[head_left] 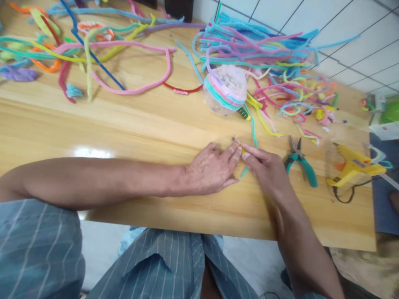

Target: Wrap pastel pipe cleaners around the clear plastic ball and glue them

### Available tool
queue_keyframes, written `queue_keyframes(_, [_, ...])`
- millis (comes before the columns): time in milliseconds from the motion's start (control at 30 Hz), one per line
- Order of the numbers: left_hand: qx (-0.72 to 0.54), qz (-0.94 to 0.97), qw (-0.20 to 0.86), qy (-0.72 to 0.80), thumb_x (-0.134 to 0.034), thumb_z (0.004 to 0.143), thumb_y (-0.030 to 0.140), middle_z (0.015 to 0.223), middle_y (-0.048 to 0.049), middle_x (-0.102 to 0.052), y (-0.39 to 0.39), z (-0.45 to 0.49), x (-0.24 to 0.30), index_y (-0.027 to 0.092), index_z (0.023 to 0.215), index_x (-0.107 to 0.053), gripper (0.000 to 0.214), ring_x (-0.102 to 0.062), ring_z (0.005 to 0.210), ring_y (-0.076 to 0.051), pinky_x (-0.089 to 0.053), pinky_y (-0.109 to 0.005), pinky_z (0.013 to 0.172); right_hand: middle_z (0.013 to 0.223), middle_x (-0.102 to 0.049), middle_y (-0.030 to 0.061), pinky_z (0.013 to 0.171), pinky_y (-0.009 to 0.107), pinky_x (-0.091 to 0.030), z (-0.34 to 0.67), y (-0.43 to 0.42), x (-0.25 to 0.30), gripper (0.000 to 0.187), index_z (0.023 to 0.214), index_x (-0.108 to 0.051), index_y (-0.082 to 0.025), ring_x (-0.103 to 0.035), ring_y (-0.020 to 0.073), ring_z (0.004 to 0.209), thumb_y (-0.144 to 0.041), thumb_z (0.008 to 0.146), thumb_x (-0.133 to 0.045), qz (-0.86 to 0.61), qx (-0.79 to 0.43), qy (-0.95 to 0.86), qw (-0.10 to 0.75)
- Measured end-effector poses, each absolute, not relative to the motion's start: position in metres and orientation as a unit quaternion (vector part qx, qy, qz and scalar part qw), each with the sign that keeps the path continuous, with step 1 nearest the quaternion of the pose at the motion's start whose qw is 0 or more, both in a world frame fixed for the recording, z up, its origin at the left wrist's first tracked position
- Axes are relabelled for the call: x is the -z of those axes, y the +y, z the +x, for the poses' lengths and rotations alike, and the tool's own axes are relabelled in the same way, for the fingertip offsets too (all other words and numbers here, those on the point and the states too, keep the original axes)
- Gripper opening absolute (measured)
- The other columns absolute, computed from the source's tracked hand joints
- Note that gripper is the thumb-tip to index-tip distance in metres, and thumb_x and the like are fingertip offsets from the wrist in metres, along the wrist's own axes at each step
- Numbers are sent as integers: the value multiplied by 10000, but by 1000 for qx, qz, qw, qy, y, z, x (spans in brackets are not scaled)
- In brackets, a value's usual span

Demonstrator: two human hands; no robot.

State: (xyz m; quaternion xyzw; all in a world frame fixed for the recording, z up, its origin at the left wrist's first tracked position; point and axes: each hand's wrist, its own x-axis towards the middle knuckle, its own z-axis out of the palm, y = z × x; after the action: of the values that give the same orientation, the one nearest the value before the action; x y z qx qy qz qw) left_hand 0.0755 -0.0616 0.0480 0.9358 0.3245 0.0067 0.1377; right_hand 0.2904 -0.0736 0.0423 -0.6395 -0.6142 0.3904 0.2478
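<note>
Tabletop point(140, 124): one glue gun point(349, 164); right hand point(268, 168), fingers tight on one yellow piece point(243, 151); left hand point(214, 168), grip unclear.

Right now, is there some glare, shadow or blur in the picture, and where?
Head view: white glare on the table, beyond the left forearm; head view: soft shadow beside the right forearm; head view: slight softness, the yellow piece between the hands hard to make out.

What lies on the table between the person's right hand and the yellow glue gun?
In the head view, teal-handled pliers lie between the right hand and the glue gun, their tips apart.
</note>
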Motion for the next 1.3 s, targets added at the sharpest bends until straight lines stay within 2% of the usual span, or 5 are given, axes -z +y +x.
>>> queue_keyframes(167, [3, 933, 141, 330, -603, 1143, 530, 1779, -351, -403, -63, 76, -47, -17, 1735, -390, 834, -777, 1332, -372, -538, -511, 1152, 1369, -844, -3, 1256, 581, -582, 289, -73, -47, 400, 1361, -854, -339, -778, 333, 1383, -333, 1002, -678, -639, -403, -612, 236])
queue_keyframes(500, [27, 933, 154, 323, -564, 1145, 601, 1791, -389, -348, -59, 77, -52, -64, 1725, -372, 903, -765, 1341, -407, -504, -560, 1181, 1382, -836, 13, 1166, 535, -649, 279, -75, -41, 422, 1392, -841, -330, -812, 333, 1319, -334, 1017, -648, -655, -340, -628, 247])
queue_keyframes(767, [9, 938, 132, 321, -581, 1133, 625, 1770, -398, -386, -59, 78, -46, -83, 1699, -406, 924, -761, 1339, -410, -516, -538, 1134, 1396, -815, 40, 1169, 548, -640, 274, -77, -38, 434, 1375, -851, -305, -801, 355, 1336, -348, 1006, -627, -669, -286, -643, 239])
queue_keyframes(1033, [0, 938, 118, 326, -572, 1135, 634, 1745, -391, -434, -59, 78, -42, -70, 1684, -437, 903, -768, 1316, -398, -524, -510, 1100, 1419, -804, 36, 1153, 535, -648, 271, -76, -41, 441, 1429, -819, -335, -800, 344, 1339, -343, 1036, -619, -676, -266, -656, 207])
queue_keyframes(1300, [2, 935, 119, 335, -565, 1133, 644, 1758, -398, -402, -59, 78, -39, -59, 1707, -401, 922, -781, 1292, -398, -536, -526, 1102, 1361, -834, 60, 1102, 540, -669, 266, -76, -41, 465, 1466, -798, -340, -846, 352, 1231, -336, 1046, -597, -692, -236, -658, 181])
